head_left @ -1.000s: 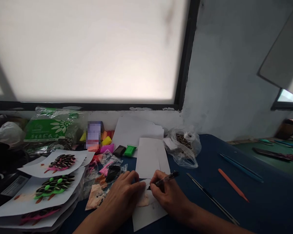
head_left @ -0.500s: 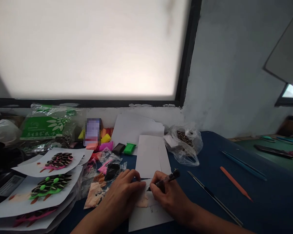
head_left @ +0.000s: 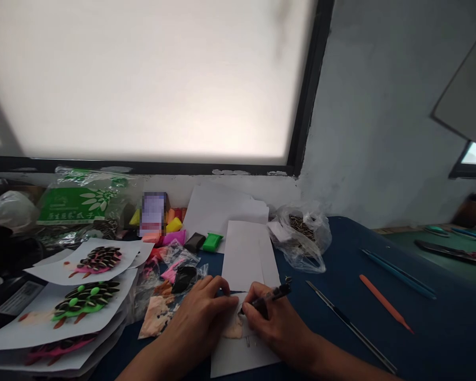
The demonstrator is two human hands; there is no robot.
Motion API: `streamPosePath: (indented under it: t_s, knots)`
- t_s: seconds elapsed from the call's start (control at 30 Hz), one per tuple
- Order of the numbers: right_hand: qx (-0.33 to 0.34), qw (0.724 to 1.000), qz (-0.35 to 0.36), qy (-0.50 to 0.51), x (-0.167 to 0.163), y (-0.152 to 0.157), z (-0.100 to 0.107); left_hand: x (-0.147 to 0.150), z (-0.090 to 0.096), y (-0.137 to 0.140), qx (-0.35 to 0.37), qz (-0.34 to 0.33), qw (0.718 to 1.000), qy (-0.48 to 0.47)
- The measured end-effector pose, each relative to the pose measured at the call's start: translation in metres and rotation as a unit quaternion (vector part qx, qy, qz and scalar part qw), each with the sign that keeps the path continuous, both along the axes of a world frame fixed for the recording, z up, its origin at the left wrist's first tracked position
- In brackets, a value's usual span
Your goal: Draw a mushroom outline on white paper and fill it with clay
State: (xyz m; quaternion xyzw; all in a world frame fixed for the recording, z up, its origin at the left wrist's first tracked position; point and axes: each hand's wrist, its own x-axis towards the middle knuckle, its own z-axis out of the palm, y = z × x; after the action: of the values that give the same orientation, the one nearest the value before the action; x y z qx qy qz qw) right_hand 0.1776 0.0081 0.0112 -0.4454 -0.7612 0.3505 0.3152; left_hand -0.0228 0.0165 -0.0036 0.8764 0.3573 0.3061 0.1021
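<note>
As the head view shows, the right hand [head_left: 275,320] pinches a black pen [head_left: 273,296], fingers closed round it, tip beside beige clay [head_left: 233,330] on a white sheet [head_left: 227,365]. Left hand [head_left: 202,312]: fingers curled over the sheet; cannot tell if gripping. Green-printed bag [head_left: 73,203]: characters end "瓜子". White label [head_left: 19,297]: illegible.

A pale window [head_left: 150,79] was set in a grey wall [head_left: 381,116]; at right, a green-topped counter [head_left: 460,270] was seen.
</note>
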Motion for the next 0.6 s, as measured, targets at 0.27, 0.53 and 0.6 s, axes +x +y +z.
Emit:
streamPosePath:
  t_s: [0.27,0.53,0.6]
  knots:
    - [0.009,1.0,-0.007,-0.004,-0.0022,-0.0016,0.0032,0.0003,0.002,-0.0007,-0.004,-0.002,1.0,0.003]
    - [0.009,1.0,-0.001,-0.005,-0.0001,0.0002,0.0032,0.0,0.0004,-0.0004,-0.002,0.001,1.0,0.001]
    - [0.004,1.0,-0.001,-0.004,0.0,0.0001,0.0042,0.0001,-0.0008,0.0002,0.005,0.004,1.0,0.003]
